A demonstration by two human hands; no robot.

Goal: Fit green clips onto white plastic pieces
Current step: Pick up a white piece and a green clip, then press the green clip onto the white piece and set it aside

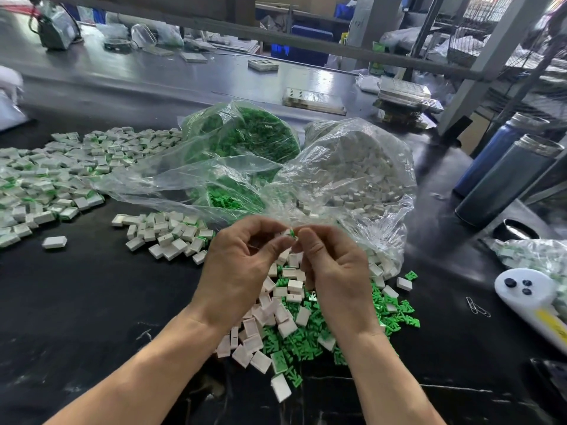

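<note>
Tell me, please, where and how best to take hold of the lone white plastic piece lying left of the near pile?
Come from straight above and pinch the lone white plastic piece across its short width, on the two long side walls. It lies flat on the black table, apart from the others, so both long sides look free for fingertips.

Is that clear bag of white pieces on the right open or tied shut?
Open. The clear bag of white pieces lies with its mouth gaping toward the hands, and white pieces spill onto the black table.
</note>
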